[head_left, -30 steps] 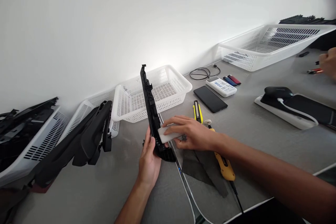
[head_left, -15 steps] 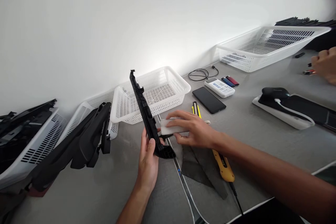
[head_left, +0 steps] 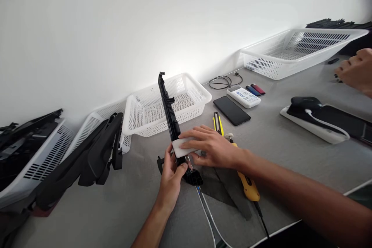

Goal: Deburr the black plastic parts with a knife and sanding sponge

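The black trim strip now stands more upright than half a second ago, lower end on the table. The left hand grips it low; the right hand presses a white block, perhaps sponge, against it.

A grey table is carrying the work, running along a white wall. White slotted baskets are sitting on it: one at the middle, a larger one at far right, and more at left under black plastic parts. Also lying on it are a black phone, a white power bank, a coiled black cable, a yellow utility knife, dark fabric pieces and a white tray holding black items.
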Tool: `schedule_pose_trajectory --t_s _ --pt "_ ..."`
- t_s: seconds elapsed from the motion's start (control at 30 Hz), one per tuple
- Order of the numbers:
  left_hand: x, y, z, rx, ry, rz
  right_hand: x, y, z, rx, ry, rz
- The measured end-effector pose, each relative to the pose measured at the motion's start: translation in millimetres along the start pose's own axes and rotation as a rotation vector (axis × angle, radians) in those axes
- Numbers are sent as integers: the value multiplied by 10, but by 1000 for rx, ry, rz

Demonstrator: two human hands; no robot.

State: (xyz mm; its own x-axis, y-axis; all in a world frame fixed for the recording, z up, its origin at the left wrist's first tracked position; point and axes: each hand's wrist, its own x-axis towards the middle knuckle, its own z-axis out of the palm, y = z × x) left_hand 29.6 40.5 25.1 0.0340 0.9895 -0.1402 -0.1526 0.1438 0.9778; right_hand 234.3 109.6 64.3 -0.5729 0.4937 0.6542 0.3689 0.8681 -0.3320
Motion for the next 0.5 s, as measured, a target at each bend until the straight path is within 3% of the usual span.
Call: schedule_pose_trajectory --t_s 0.17,0.27,0.5 --pt "-21 70 58 -37 -92 32 0 34 -62 -22 56 79" --pt "-28 100 87 -45 -137 21 -8 44 -60 52 17 81" --pt "-17 59 91 -15 -58 4 10 48 -124 -9 -1 135"
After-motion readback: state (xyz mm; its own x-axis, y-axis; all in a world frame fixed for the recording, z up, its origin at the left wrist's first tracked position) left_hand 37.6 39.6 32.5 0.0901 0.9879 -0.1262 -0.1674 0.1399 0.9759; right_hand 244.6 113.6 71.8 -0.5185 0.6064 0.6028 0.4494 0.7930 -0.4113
